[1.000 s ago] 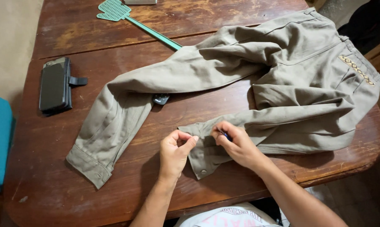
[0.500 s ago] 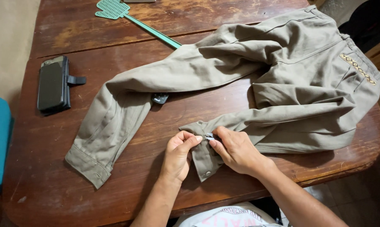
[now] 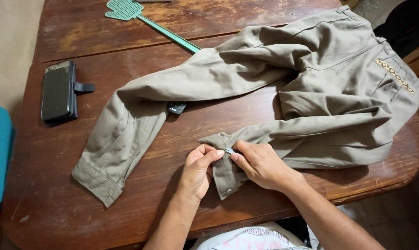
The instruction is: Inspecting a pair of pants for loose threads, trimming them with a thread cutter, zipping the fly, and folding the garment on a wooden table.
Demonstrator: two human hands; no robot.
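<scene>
Khaki trousers (image 3: 311,83) are pinched at one cuff (image 3: 224,172) near the tabletop's (image 3: 181,208) front edge, left hand (image 3: 198,170) and right hand (image 3: 260,164) fingers clenched around a small metal piece (image 3: 229,151), steadying it.

A khaki shirt (image 3: 283,88) is spread across a dark wooden table (image 3: 79,217). The cuff (image 3: 225,178) of the near sleeve is pinched between the left hand (image 3: 198,171) and the right hand (image 3: 260,164), whose fingertips meet at a small metallic item (image 3: 229,151). A black phone case (image 3: 58,91) and a green fly swatter (image 3: 147,21) are placed farther back.
</scene>
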